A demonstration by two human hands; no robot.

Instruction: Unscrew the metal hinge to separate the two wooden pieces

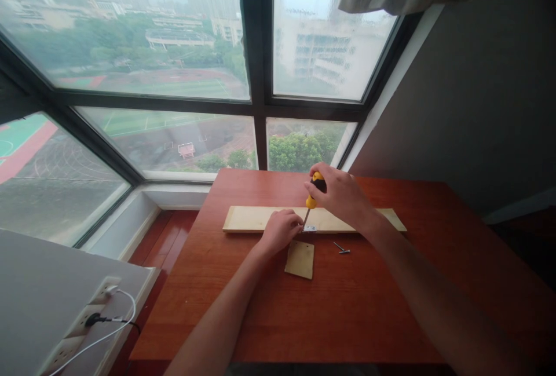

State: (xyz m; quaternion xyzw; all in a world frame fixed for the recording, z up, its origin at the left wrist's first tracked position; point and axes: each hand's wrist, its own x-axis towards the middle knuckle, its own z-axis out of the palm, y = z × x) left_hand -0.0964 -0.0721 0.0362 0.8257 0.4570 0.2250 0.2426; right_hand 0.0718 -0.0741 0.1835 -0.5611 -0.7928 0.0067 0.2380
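My right hand (341,193) is wrapped round the yellow and black handle of a screwdriver (311,202), held tilted with its shaft pointing down. The tip meets the near edge of a long pale wooden board (247,219), beside a small silver metal plate (310,228) that looks like a hinge. My left hand (282,230) rests on the board, its fingers closed together close to the screwdriver tip; what they pinch, if anything, is hidden. A small rectangular wooden piece (299,260) with small holes lies just in front of the board. Loose screws (342,248) are to its right.
The red-brown wooden table (369,318) carries all of this. Windows (174,138) stand behind it, with a grey wall (456,103) on the right. At the lower left, cables (125,324) hang from wall sockets (82,321).
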